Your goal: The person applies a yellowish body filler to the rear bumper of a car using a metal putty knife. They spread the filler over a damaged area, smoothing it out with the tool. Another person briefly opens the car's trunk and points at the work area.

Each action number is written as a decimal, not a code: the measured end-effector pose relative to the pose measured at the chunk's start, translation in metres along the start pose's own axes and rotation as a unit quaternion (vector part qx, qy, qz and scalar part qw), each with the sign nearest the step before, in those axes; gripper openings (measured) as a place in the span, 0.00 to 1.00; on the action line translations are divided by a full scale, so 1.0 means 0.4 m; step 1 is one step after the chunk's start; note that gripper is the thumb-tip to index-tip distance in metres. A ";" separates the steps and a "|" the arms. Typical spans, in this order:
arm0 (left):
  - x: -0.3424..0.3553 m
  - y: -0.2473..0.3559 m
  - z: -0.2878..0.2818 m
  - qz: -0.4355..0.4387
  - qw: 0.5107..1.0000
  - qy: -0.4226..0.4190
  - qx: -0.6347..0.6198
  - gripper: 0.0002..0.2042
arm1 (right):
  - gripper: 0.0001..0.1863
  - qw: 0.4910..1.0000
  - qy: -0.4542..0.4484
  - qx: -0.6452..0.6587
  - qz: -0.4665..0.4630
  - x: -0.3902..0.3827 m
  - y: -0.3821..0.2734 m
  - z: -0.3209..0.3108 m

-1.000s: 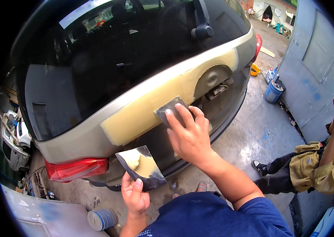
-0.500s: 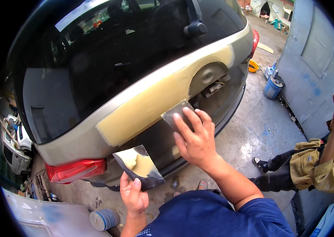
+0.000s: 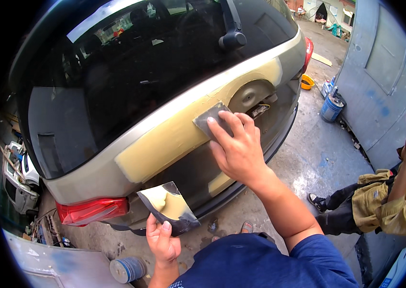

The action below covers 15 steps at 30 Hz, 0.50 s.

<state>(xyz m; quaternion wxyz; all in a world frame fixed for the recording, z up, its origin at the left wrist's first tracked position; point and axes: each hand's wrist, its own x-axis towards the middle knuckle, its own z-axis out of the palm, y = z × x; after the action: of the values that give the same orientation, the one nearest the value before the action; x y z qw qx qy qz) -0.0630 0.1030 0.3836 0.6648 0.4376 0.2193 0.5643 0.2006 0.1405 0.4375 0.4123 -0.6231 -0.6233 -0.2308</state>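
Spreader edge: the thin, dark-grey, square spreader [image 3: 205, 121] lies over the smooth, cream-yellow paste band [image 3: 159, 144] on the silver-beige metal tailgate [image 3: 85, 179]; uneven finger pressure could leave you ridges or drag lines.
Recess: the dark-grey, rounded metal recess [image 3: 247, 97] is just beside the spreader; a slip to your right could catch its rim and tear the band there.
Paste load: the glossy, cream-yellow paste mound [image 3: 157, 198] rests on the black, flat, square plate [image 3: 178, 222]; the plate appears tilted, and further tipping could let the mound slide off.
Right hand: your bare right hand [image 3: 239, 148] reaches up and forward, back of the hand uppermost, forearm slanting in from lower right.
Right grip: narrow on the spreader, fingertips laid on its upper face; the thumb bends below, its contact hard to make out.
Left hand: your bare left hand [image 3: 163, 241] is lower and nearer your body, palm turned up.
Left grip: holds the plate by its near edge, thumb on top, fingers partly hidden beneath.
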 end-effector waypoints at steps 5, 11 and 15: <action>0.004 0.003 0.013 -0.014 1.000 0.004 -0.002 0.25 | 0.28 1.000 0.004 0.020 0.016 -0.102 0.003 0.048; 0.013 0.000 0.041 -0.020 1.000 -0.005 0.005 0.24 | 0.27 0.999 -0.011 0.031 0.040 -0.174 0.011 0.058; 0.023 -0.005 0.059 -0.022 0.999 -0.005 0.025 0.24 | 0.26 0.995 -0.022 0.084 0.050 -0.175 -0.008 -0.029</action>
<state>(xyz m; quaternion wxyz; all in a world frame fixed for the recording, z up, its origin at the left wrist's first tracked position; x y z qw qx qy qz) -0.0407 0.1040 0.3961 0.6667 0.4523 0.2394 0.5418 0.1919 0.0898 0.3885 0.4603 -0.6216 -0.6175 -0.1432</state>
